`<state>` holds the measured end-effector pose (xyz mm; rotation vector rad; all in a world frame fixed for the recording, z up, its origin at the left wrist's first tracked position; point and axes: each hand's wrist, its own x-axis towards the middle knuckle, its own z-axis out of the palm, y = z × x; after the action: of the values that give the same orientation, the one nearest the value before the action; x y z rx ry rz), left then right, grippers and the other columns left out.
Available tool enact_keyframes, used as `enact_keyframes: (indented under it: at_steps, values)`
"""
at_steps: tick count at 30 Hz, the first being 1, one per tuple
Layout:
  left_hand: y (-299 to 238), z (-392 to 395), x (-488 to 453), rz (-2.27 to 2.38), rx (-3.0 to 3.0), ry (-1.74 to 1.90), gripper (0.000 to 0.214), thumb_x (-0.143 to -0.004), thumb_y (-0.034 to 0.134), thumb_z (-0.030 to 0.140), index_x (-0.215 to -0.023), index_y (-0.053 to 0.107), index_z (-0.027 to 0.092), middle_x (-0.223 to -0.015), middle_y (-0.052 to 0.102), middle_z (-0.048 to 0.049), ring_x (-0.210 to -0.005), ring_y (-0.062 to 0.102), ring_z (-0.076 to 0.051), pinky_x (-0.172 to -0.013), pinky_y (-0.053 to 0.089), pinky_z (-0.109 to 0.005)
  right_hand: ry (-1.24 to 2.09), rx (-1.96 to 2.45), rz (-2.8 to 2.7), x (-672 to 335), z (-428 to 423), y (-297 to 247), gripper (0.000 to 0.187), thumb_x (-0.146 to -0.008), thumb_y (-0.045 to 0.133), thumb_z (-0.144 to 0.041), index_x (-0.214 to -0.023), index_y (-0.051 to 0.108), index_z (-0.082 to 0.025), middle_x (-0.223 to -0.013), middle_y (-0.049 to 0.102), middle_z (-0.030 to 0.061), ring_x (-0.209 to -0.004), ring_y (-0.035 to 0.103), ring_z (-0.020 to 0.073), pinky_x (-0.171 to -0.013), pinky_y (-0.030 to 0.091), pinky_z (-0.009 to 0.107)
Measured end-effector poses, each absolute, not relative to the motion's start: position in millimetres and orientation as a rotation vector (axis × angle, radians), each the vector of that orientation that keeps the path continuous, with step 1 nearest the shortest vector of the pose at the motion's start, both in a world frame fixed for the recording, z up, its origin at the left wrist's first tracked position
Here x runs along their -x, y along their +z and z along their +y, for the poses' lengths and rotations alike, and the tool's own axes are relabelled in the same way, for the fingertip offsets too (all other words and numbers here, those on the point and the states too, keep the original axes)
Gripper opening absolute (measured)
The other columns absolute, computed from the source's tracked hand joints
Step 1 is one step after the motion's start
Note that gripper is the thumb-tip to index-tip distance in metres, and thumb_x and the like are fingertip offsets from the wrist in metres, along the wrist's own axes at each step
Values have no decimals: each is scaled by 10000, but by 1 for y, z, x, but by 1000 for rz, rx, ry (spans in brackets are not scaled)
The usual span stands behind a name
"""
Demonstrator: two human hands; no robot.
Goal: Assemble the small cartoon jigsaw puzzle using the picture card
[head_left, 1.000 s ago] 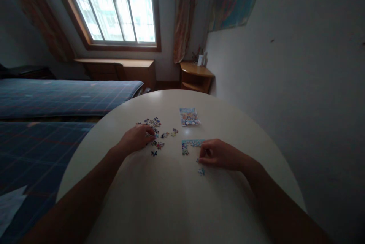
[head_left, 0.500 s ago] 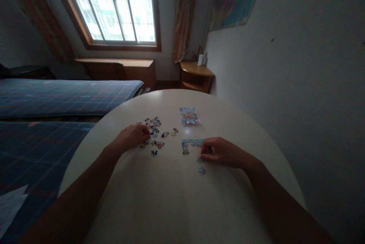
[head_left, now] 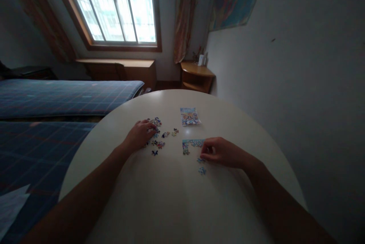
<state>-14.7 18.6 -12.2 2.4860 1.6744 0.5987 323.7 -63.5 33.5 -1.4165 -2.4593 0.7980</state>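
My left hand (head_left: 140,134) lies palm down over the left side of a loose pile of jigsaw pieces (head_left: 155,121), its fingers reaching onto them and hiding some. A dark jigsaw piece (head_left: 154,153) sits just below the pile. My right hand (head_left: 218,150) rests at the right end of a partly joined jigsaw (head_left: 192,143), thumb and fingertips drawn together; what they pinch, if anything, is hidden. Right under those fingertips shows a light blue jigsaw piece (head_left: 200,160), and another blue piece (head_left: 202,170) lies nearer to me.
All of this is on a round white table (head_left: 182,198). A small printed picture sheet (head_left: 190,116) lies beyond the joined jigsaw. Beds with blue plaid covers (head_left: 71,97) stand at the left, and a white wall (head_left: 285,84) runs along the right.
My left hand has moved right and slightly up, further over the pile, with its fingers reaching out more. The right hand stays nearly in place; more of the blue piece under its fingertips shows.
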Motion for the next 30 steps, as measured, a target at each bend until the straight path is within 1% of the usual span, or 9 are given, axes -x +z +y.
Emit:
enact_keyframes:
  at_steps: [4, 7, 14, 18, 21, 25, 30]
  values:
    - [-15, 21, 13, 1622, -2508, 643, 172, -882, 574, 305, -907, 716, 212, -1069, 697, -72, -1035, 619, -251, -1019, 432, -404, 808, 1416, -2444, -324, -63, 32, 162, -842, 669, -314, -816, 725, -165, -724, 658, 20, -644, 574, 131, -602, 395, 241]
    - [-14, 20, 9, 1604, -2537, 642, 159, -896, 566, 287, -888, 709, 217, -1042, 709, -62, -1012, 617, -243, -992, 439, -394, 822, 1418, -2444, -324, -63, 33, 167, -844, 662, -315, -826, 730, -164, -727, 663, 24, -644, 571, 133, -604, 398, 242]
    - [-4, 10, -6, 1597, -2597, 593, 150, -943, 575, 291, -963, 714, 238, -1076, 737, -33, -1078, 592, -238, -984, 417, -375, 815, 1414, -2445, -323, -65, 36, 174, -845, 661, -323, -826, 730, -165, -741, 672, 34, -651, 578, 142, -611, 405, 252]
    - [-3, 9, -11, 1617, -2674, 538, 163, -942, 577, 299, -1004, 719, 249, -1104, 733, -42, -1102, 583, -262, -972, 417, -400, 797, 1413, -2451, -323, -65, 35, 175, -851, 653, -320, -814, 721, -163, -729, 664, 31, -640, 565, 137, -603, 390, 250]
    - [-4, 9, -12, 1632, -2705, 514, 173, -950, 562, 296, -998, 723, 257, -1127, 729, -42, -1113, 586, -265, -976, 415, -405, 790, 1408, -2452, -324, -64, 33, 198, -862, 644, -341, -818, 718, -163, -723, 655, 28, -635, 563, 135, -594, 381, 247]
    - [-3, 9, -12, 1670, -2698, 496, 195, -972, 529, 284, -990, 721, 257, -1100, 740, -35, -1103, 604, -251, -984, 415, -385, 784, 1411, -2446, -325, -63, 31, 207, -869, 633, -347, -834, 721, -162, -732, 655, 28, -648, 572, 138, -602, 385, 248]
    - [3, 8, -11, 1783, -2704, 510, 238, -994, 481, 275, -1039, 709, 228, -1087, 742, -54, -1066, 622, -255, -945, 446, -383, 781, 1404, -2457, -326, -62, 30, 219, -872, 635, -359, -831, 722, -163, -735, 658, 28, -649, 571, 137, -601, 386, 247]
